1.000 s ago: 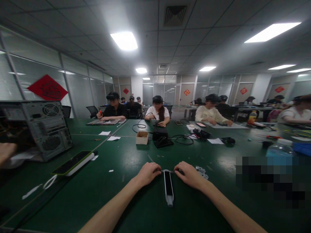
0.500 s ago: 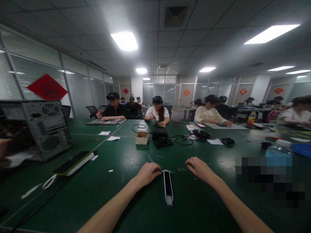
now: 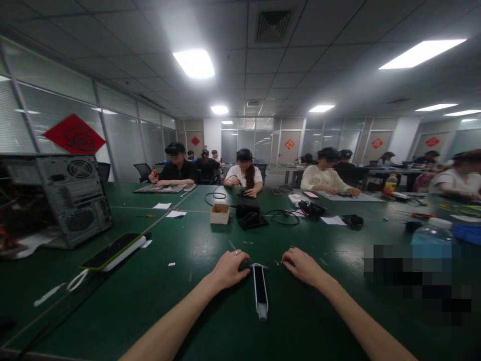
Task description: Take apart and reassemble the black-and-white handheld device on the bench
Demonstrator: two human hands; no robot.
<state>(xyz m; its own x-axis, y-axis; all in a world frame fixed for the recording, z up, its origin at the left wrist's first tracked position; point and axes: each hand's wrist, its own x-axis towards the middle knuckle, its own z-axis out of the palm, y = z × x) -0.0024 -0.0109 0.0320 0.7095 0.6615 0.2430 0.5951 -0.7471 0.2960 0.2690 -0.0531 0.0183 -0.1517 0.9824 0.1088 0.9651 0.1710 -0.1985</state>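
A narrow device [image 3: 260, 293] with a black face and a white rim lies lengthwise on the green table in front of me. Beside its far end is my left hand [image 3: 230, 271], fingers curled and thumb drawn in; whatever sits between the fingertips is too small to make out. A thin light-coloured strip shows just beyond that hand. To the right of the device, my right hand [image 3: 303, 266] has its fingertips bent down and closed together at a few tiny shiny parts [image 3: 278, 262]. Whether one of them is pinched is hidden.
An opened computer case [image 3: 77, 200] stands at the left, near a green-edged slab [image 3: 110, 253] with a white loop. Ahead are a small box [image 3: 220, 214] and a black device with cables [image 3: 248, 208]. A water bottle [image 3: 432, 233] stands right. Several people sit opposite.
My right hand has moved left and down onto the tiny parts, and its fingers have drawn together. My left hand has barely shifted. The narrow device has stayed in place.
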